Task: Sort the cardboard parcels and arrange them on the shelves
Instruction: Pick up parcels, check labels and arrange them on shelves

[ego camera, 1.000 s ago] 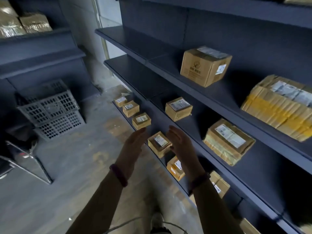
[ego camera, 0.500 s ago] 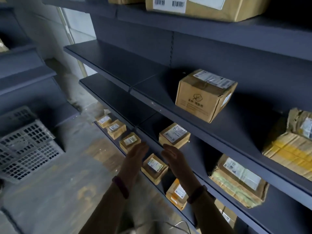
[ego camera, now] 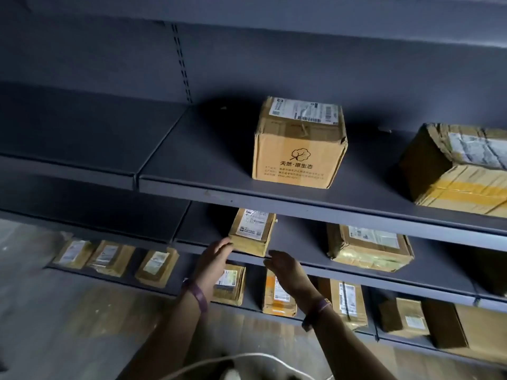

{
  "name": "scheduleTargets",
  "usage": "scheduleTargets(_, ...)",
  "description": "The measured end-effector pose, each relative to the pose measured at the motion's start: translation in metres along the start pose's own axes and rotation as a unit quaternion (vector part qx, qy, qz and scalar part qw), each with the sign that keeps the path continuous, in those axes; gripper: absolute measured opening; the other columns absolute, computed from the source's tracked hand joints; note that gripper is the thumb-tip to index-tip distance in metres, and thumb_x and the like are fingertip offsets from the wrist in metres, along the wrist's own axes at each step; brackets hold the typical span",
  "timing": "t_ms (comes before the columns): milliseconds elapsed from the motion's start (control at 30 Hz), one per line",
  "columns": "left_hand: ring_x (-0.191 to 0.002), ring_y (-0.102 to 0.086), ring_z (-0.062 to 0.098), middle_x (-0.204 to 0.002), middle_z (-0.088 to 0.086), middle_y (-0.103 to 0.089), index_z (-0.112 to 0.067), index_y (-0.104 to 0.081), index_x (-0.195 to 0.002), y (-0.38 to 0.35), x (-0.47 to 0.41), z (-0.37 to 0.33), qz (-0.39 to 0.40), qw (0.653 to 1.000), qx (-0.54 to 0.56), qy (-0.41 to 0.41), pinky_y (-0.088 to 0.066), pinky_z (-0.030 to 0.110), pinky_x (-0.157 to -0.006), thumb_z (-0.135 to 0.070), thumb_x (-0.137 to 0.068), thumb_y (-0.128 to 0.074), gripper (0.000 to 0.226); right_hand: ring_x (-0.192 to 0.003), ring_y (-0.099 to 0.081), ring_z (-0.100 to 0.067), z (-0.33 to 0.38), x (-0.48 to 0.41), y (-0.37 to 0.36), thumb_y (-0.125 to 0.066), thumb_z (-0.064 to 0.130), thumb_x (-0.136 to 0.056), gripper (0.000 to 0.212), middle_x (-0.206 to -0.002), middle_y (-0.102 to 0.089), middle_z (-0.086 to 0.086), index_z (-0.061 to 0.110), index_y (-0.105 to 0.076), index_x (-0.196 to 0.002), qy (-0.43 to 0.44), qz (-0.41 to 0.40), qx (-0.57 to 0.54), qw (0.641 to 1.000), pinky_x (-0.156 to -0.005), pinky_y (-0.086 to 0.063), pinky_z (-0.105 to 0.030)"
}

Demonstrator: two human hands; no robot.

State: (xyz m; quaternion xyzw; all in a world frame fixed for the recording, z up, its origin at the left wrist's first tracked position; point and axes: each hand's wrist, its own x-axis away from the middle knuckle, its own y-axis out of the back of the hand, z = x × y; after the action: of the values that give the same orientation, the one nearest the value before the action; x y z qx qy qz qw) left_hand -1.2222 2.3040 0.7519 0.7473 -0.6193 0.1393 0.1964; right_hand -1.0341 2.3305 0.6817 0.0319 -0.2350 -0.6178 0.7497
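We look at dark grey shelving, reading from left to right. At the lower left of the frame, three small cardboard parcels [ego camera: 109, 257] lie in a row on the bottom shelf [ego camera: 254, 296]. Near the lower centre, our left hand [ego camera: 216, 253] reaches up to the middle shelf [ego camera: 299, 239], its straight fingers [ego camera: 226, 244] touching the front left corner of a small labelled parcel [ego camera: 252, 231] without closing round it. That parcel lies flat at the shelf's front edge, between our two hands. Just right of it, our right hand [ego camera: 285, 267] hangs relaxed at the shelf lip, its fingertips [ego camera: 270, 259] just below the parcel's front right corner; we cannot tell whether they touch it. Each wrist wears a purple band [ego camera: 198, 297]. Above, at the centre of the frame, a taller box [ego camera: 299, 144] printed with a tree logo stands upright on the upper shelf [ego camera: 205, 160]. Further right, a flat taped parcel [ego camera: 367, 248] rests on the middle shelf, and a large parcel with yellow tape [ego camera: 461, 168] sits at the right edge.
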Motion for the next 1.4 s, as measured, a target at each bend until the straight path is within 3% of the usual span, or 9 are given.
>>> scheduleTargets(200, -0.121, -0.049, 0.023, -0.135, 0.005, -0.051, -0.02, -0.053, -0.129, 0.016, -0.045, 0.002, 0.01, 0.997, -0.061, 0.04, -0.042, 0.042, -0.105, -0.024, -0.094, -0.053, 0.035, -0.099, -0.055, -0.018, 0.002, -0.016, -0.019, -0.062, 0.03, -0.092, 0.027, -0.099, -0.057, 0.008, 0.017, -0.057, -0.115, -0.071, -0.023, 0.031, 0.997, -0.087, -0.046, -0.034)
scheduleTargets(433, -0.136, -0.038, 0.022, -0.151, 0.003, -0.035, -0.023, -0.032, -0.147, 0.007, -0.101, 0.008, 0.07, 0.99, -0.107, 0.06, -0.036, 0.041, -0.111, -0.024, -0.095, -0.052, 0.056, -0.135, -0.043, -0.03, 0.011, -0.052, -0.028, -0.049, 0.035, -0.098, 0.059, -0.148, -0.043, -0.013, 0.01, -0.032, -0.148, -0.118, -0.039, -0.03, 0.992, -0.113, -0.034, -0.044)
scheduleTargets(533, -0.133, -0.041, 0.021, -0.144, -0.003, -0.043, -0.028, -0.038, -0.143, -0.001, -0.111, 0.017, 0.091, 0.988, -0.108, 0.061, -0.037, 0.043, -0.109, -0.023, -0.095, -0.049, 0.05, -0.121, -0.056, -0.025, 0.001, -0.063, -0.037, -0.044, 0.042, -0.091, 0.052, -0.134, -0.059, -0.007, 0.018, -0.05, -0.137, -0.093, -0.047, -0.03, 0.994, -0.106, -0.043, -0.044)
scheduleTargets(700, -0.13, -0.044, 0.021, -0.143, -0.001, -0.043, -0.027, -0.037, -0.144, -0.004, -0.116, 0.037, 0.074, 0.992, -0.072, 0.069, -0.039, 0.044, -0.108, -0.026, -0.095, -0.052, 0.051, -0.086, -0.059, -0.005, -0.002, -0.058, -0.044, -0.043, 0.015, -0.1, 0.028, -0.098, -0.065, 0.011, 0.014, -0.061, -0.122, -0.045, -0.078, -0.056, 0.994, -0.077, -0.047, -0.023)
scheduleTargets(800, -0.107, -0.057, 0.024, -0.125, 0.008, -0.055, -0.014, -0.05, -0.131, -0.005, -0.111, 0.036, 0.024, 0.995, -0.004, 0.095, -0.049, 0.037, -0.093, -0.019, -0.094, -0.057, 0.038, -0.064, -0.048, -0.006, -0.002, -0.05, -0.046, -0.046, 0.032, -0.091, 0.031, -0.069, -0.056, 0.016, 0.014, -0.068, -0.103, -0.073, -0.123, -0.106, 0.984, -0.06, -0.038, -0.023)
scheduleTargets(867, -0.102, -0.059, 0.027, -0.112, 0.012, -0.058, -0.006, -0.056, -0.111, -0.003, -0.099, 0.033, 0.001, 0.995, 0.03, 0.1, -0.052, 0.038, -0.088, -0.013, -0.091, -0.06, 0.022, -0.068, -0.052, -0.015, -0.004, -0.043, -0.046, -0.049, 0.04, -0.084, 0.033, -0.071, -0.06, 0.008, 0.016, -0.069, -0.094, -0.095, -0.15, -0.136, 0.975, -0.064, -0.041, -0.033)
scheduleTargets(1000, -0.102, -0.059, 0.032, -0.107, 0.018, -0.058, -0.002, -0.052, -0.09, 0.008, -0.079, 0.038, 0.006, 0.992, 0.048, 0.117, -0.052, 0.04, -0.083, 0.003, -0.087, -0.061, 0.012, -0.072, -0.055, -0.024, 0.005, -0.017, -0.041, -0.056, 0.011, -0.094, 0.013, -0.078, -0.063, -0.005, 0.02, -0.064, -0.092, -0.11, -0.153, -0.181, 0.965, -0.068, -0.049, -0.04)
scheduleTargets(1200, -0.088, -0.062, 0.029, -0.099, 0.022, -0.06, -0.004, -0.046, -0.083, 0.02, -0.06, 0.061, 0.026, 0.99, -0.021, 0.134, -0.051, 0.026, -0.066, 0.014, -0.081, -0.063, 0.025, -0.086, -0.065, -0.024, -0.006, 0.01, -0.049, -0.062, 0.004, -0.09, 0.016, -0.099, -0.068, -0.005, 0.012, -0.059, -0.103, -0.155, -0.123, -0.127, 0.972, -0.084, -0.056, -0.048)
scheduleTargets(1400, -0.093, -0.061, 0.033, -0.098, 0.02, -0.059, -0.005, -0.048, -0.082, 0.028, -0.055, 0.065, 0.019, 0.992, -0.039, 0.117, -0.053, 0.031, -0.071, 0.014, -0.079, -0.065, 0.025, -0.097, -0.067, -0.027, -0.01, 0.018, -0.057, -0.065, 0.0, -0.085, 0.024, -0.111, -0.067, -0.008, 0.008, -0.057, -0.106, -0.154, -0.122, -0.111, 0.974, -0.08, -0.059, -0.044)
